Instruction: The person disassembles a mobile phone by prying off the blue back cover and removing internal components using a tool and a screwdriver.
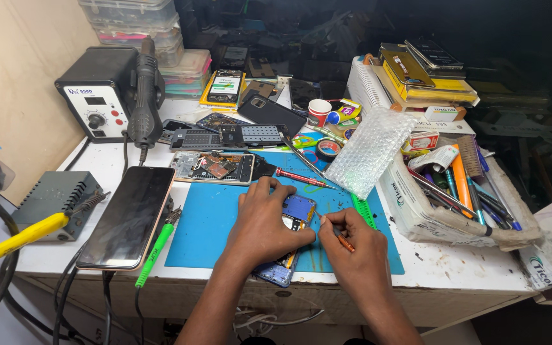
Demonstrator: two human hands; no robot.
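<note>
My left hand (pixel 264 222) lies flat over an opened blue phone (pixel 297 209) on the blue work mat (pixel 202 220), pinning it down. My right hand (pixel 354 246) pinches a thin orange-handled tool (pixel 345 243) whose tip touches the phone's upper right edge. The phone's lower end (pixel 275 273) sticks out beneath my left wrist near the table's front edge. Its middle is hidden under my palm.
A black phone (pixel 127 216) lies face up at left beside a green screwdriver (pixel 156 246). An opened phone (pixel 214 167) and a red screwdriver (pixel 296 177) lie at the mat's far edge. A hot-air station (pixel 100 96) stands back left, a box of tools (pixel 455 198) right, bubble wrap (pixel 368 150) beside it.
</note>
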